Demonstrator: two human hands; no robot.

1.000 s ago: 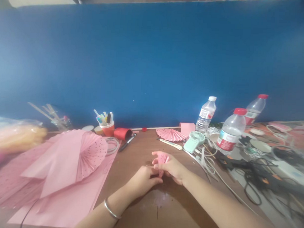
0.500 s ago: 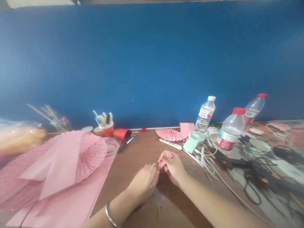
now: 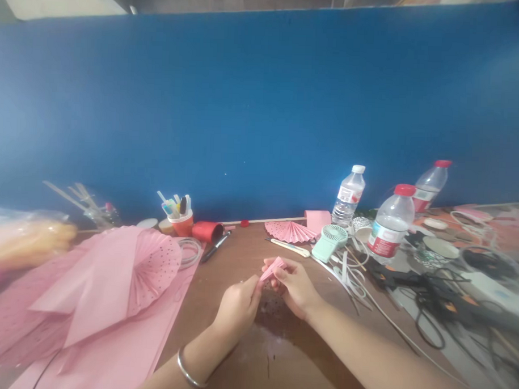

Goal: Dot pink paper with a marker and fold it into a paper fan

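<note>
A plain blue partition (image 3: 245,103) stands behind your brown tabletop (image 3: 214,272), and the folded pink paper (image 3: 274,268) is up between your two hands, near the middle of the work area. Judging by its narrow, gathered shape and the spread pleated fan (image 3: 290,232) lying beyond, the step in hand looks to be squaring and pressing the pleats together; the next move probably calls for an even pinch along the strip, so that the layers don't slip apart or crease askew. Your left hand (image 3: 237,302) is nearly closed, with its fingertips at the strip's near, lower end, though the back of the hand hides exactly how they meet it. Your right hand (image 3: 297,286) is half curled, thumb on top and fingers around the far side, pinching the wider upper end. The strip slants up from left to right. Your forearms angle inward from either side, the left wrist wearing a silver bangle (image 3: 188,373), and your fingertips almost meet. The utility knife (image 3: 289,247) and mint handheld fan (image 3: 326,248) lie just past your right hand, touching neither hand.
</note>
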